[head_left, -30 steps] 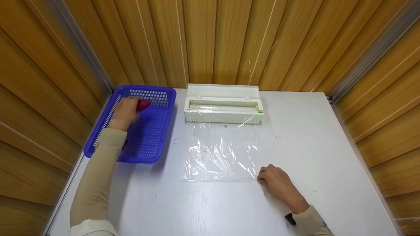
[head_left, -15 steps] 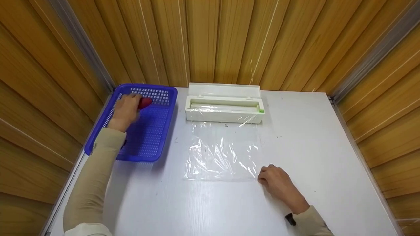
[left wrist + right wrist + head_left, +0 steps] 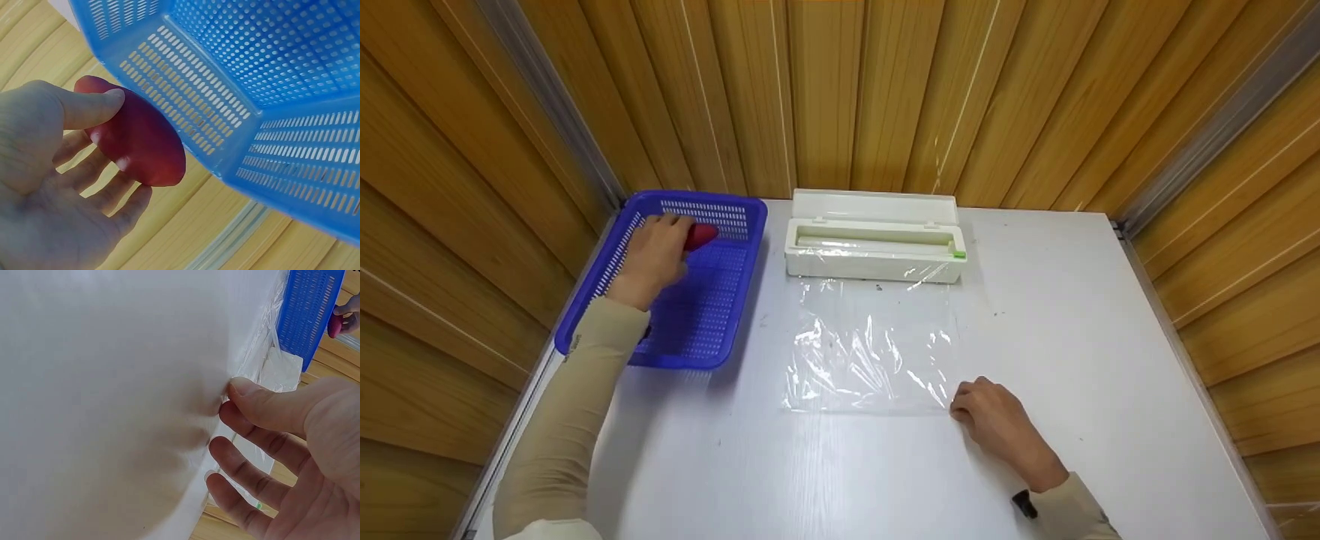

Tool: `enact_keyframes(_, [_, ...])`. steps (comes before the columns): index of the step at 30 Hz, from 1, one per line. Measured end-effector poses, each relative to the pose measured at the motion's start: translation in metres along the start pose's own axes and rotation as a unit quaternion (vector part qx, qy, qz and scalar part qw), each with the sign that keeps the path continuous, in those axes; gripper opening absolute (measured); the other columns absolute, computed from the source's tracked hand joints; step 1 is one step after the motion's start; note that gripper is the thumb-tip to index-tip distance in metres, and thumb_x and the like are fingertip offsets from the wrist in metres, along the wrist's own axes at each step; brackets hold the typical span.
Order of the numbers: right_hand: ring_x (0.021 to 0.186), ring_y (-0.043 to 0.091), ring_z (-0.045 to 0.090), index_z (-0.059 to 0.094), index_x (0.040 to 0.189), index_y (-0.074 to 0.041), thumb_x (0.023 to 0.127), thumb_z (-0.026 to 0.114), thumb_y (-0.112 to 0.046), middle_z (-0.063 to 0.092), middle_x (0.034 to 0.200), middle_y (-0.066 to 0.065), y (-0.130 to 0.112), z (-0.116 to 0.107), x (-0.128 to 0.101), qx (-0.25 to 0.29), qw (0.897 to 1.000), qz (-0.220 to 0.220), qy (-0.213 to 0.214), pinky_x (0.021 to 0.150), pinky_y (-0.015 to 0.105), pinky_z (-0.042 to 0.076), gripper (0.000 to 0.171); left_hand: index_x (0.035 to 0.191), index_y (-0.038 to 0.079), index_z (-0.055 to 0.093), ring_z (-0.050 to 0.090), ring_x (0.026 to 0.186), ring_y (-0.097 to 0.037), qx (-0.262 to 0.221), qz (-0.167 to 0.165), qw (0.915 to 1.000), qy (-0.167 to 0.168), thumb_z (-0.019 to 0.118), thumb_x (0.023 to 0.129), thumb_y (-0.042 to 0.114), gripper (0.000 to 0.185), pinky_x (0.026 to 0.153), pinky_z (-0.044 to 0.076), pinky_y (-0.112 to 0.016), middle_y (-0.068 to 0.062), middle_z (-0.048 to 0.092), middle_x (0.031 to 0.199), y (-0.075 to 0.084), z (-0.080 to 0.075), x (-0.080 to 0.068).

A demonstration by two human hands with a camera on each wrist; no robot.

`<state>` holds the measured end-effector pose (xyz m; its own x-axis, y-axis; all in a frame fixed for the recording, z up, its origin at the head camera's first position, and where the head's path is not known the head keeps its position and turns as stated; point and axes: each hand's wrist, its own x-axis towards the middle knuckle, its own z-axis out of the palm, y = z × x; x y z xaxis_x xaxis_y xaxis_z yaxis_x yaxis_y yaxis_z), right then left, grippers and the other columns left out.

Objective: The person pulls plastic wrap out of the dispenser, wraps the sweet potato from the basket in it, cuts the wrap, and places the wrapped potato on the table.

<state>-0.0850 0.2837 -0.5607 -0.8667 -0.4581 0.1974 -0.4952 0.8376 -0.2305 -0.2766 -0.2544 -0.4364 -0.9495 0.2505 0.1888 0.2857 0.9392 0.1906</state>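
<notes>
My left hand point(image 3: 654, 253) is inside the blue perforated basket point(image 3: 697, 330) at the table's back left. It grips a smooth red rounded object point(image 3: 700, 236) between thumb and fingers, and the left wrist view shows this red object point(image 3: 140, 140) close to the basket wall point(image 3: 191, 95). A sheet of clear cling film point(image 3: 870, 349) runs from the open white dispenser box point(image 3: 874, 247) toward me. My right hand point(image 3: 994, 424) rests on the table at the film's near right corner. Its thumb and fingertips point(image 3: 242, 389) press down at the film edge.
The white table point(image 3: 1110, 337) is boxed in by wooden slat walls on the left, back and right. The basket sits against the left wall. A dark band shows at my right wrist point(image 3: 1023, 504).
My left hand has moved the red object slightly to the right inside the basket. The right hand and the film have stayed in place.
</notes>
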Motion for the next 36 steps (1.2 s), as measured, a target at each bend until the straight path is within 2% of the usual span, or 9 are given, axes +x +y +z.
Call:
enact_keyframes(15, [0.076,0.016,0.063,0.083,0.081,-0.014,0.079,0.09,0.001,0.076,0.086,-0.006,0.0,0.001,0.0,-0.007,1.0,0.002,0.0,0.066,0.029,0.051,0.016,0.141,-0.003,0.058,0.056,0.125,-0.051,-0.006,0.012,0.9999,0.003,0.076,0.091,0.0,0.053,0.111,0.045,-0.069,-0.031,0.062,0.138,0.018,-0.006,-0.005])
enact_keyframes(21, [0.074,0.015,0.06,0.083,0.079,-0.014,0.077,0.09,0.002,0.075,0.083,-0.006,0.0,0.001,0.001,-0.008,1.0,-0.008,0.007,0.063,0.028,0.048,0.018,0.142,-0.002,0.059,0.057,0.125,-0.051,-0.001,0.015,0.9998,0.012,0.075,0.091,0.001,0.054,0.108,0.047,-0.069,-0.031,0.062,0.138,0.024,-0.007,-0.007])
enact_keyframes(28, [0.076,0.015,0.061,0.083,0.08,-0.014,0.078,0.09,0.001,0.076,0.086,-0.006,0.0,-0.001,0.001,0.002,1.0,0.005,-0.001,0.065,0.027,0.048,0.017,0.142,-0.002,0.059,0.06,0.121,-0.051,0.003,0.037,0.9989,0.027,0.074,0.09,-0.002,0.054,0.102,0.051,-0.069,-0.03,0.064,0.136,0.034,-0.013,-0.009])
enact_keyframes(36, [0.076,0.016,0.062,0.082,0.081,-0.014,0.079,0.09,0.002,0.076,0.086,-0.006,0.0,0.001,0.001,-0.002,1.0,0.003,-0.002,0.065,0.027,0.048,0.017,0.145,-0.001,0.057,0.057,0.126,-0.05,-0.005,0.052,0.9984,0.023,0.073,0.094,0.0,0.053,0.107,0.049,-0.067,-0.03,0.062,0.14,0.048,-0.018,-0.01])
